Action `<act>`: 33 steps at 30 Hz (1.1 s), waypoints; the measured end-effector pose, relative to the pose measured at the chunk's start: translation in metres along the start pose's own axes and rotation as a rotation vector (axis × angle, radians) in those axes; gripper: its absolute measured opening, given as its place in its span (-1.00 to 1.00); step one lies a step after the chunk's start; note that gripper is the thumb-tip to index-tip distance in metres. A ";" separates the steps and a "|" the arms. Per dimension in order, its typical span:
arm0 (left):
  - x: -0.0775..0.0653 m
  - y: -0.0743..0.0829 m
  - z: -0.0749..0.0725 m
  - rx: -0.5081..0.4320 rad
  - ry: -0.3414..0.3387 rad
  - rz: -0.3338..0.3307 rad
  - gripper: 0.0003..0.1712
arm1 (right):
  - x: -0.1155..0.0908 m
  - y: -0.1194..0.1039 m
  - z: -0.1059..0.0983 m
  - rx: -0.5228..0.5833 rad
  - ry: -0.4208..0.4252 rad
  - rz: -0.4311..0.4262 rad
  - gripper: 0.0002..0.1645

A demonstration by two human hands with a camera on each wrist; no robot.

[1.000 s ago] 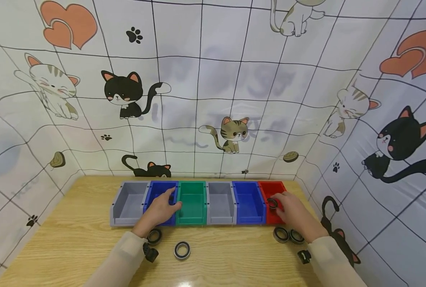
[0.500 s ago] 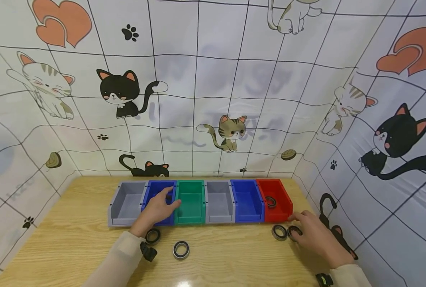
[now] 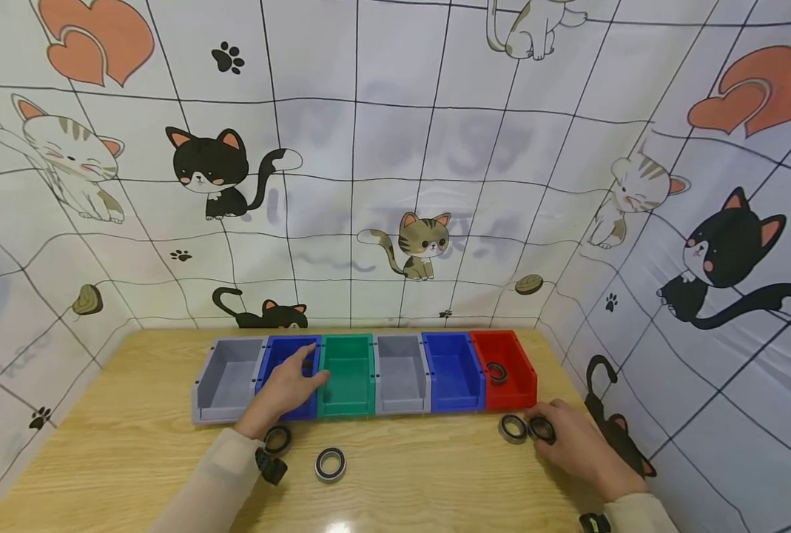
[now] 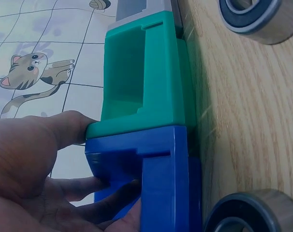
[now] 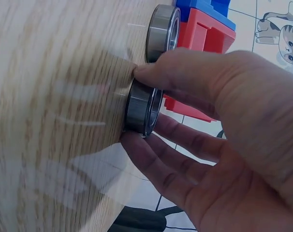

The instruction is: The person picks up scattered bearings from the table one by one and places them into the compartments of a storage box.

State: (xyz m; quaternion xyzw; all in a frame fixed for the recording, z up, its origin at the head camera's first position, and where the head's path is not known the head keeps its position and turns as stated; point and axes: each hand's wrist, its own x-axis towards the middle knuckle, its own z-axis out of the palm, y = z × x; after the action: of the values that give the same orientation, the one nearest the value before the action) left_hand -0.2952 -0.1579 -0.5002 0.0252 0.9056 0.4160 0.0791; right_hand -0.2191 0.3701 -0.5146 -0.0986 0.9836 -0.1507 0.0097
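Observation:
My right hand [image 3: 571, 440] pinches a ball bearing [image 5: 139, 108] between thumb and fingertips, low at the tabletop in front of the red bin [image 3: 523, 392]. Beside it on the table lies a second bearing [image 5: 157, 36], close to the thumb. Another bearing [image 3: 498, 381] rests inside the red bin. My left hand [image 3: 285, 385] reaches into the left blue bin [image 4: 161, 150], fingers extended into it and loosely bent. Its thumb touches the edge of the green bin [image 4: 146, 123]. A small dark thing [image 3: 308, 364] shows in that blue bin, partly hidden by the fingers.
Two more bearings lie on the wooden table [image 3: 422, 474]: one near the left wrist [image 3: 277, 451], one farther right [image 3: 331, 479]. A grey bin [image 3: 235, 370], another grey bin [image 3: 402, 370] and a second blue bin [image 3: 453, 370] complete the row. Cat-patterned cloth encloses the back and sides.
My right hand has left the red bin, releasing a bearing there, and moved down to take hold of another on the table. My left hand has stayed at the blue bin.

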 end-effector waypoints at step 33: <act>-0.001 0.001 -0.002 0.002 -0.019 -0.004 -0.03 | 0.008 -0.028 -0.033 0.004 0.037 -0.035 -0.50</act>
State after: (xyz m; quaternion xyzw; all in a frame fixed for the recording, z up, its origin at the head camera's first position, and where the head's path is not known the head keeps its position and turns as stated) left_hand -0.2945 -0.1588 -0.4977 0.0276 0.9053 0.4145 0.0886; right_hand -0.2231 0.3520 -0.4751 -0.1128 0.9814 -0.1548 -0.0108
